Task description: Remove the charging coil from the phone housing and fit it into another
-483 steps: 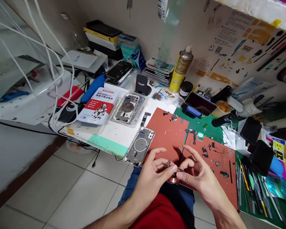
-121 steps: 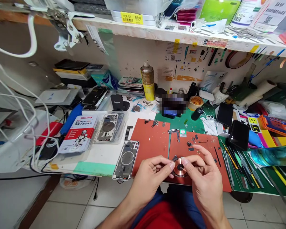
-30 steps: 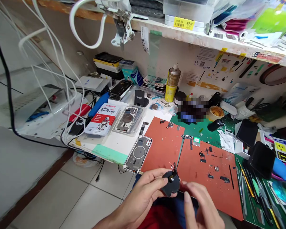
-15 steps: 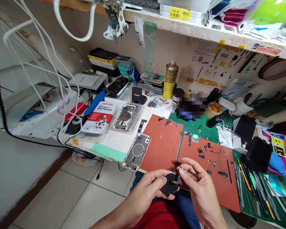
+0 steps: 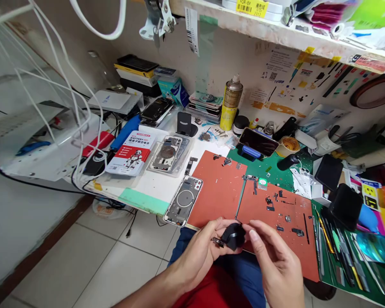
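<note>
A black disc with a flex cable, which looks like a wireless charging coil, is held over my lap at the mat's front edge. My left hand cups it from the left, fingers curled beneath. A small metallic part of it sticks out left of the disc. At its right edge, my right hand has thumb and fingertips drawn together; their exact contact is hard to make out. Left of the hands, a phone back housing with a white ring lies partly on the brown mat.
Small phone parts lie scattered on the mat. Tweezers and pens fill the right side. Behind stand a spray can and a phone on a blue stand. Another housing and a battery box are at left.
The disc has been turned, and its metallic part now points left. My right fingers have shifted from the flex to the disc's right edge. The camera view has moved slightly.
</note>
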Tool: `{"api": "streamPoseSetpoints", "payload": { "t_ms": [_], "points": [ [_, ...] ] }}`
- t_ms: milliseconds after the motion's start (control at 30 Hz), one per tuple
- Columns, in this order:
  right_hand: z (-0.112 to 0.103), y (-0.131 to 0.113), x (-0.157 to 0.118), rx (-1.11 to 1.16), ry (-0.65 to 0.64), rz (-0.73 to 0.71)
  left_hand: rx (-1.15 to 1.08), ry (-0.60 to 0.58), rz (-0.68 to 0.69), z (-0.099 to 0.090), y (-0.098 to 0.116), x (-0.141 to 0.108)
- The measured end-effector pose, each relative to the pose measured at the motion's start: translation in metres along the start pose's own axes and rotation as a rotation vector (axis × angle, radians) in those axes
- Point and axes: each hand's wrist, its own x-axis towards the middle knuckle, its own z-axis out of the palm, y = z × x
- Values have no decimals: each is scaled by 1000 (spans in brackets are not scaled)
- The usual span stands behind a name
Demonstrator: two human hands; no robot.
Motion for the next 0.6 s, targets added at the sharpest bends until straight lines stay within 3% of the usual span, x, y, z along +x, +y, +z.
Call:
{"api": "streamPoseSetpoints", "payload": {
  "t_ms": [67, 233, 367, 433, 600],
  "points": [
    [-7, 0, 7, 2, 43, 49, 3, 8, -25, -1, 1, 2],
    [-15, 12, 22, 73, -205, 200, 54, -23, -76, -3, 10, 1],
    [-11, 28, 14, 220, -270, 241, 119, -32, -143, -5, 14, -5],
    [-8, 33, 7, 288, -263, 256, 137, 6, -180, -8, 12, -5],
    [-6, 42, -6, 339, -102, 249, 91, 207, -164, -11, 0, -3]
  ]
}}
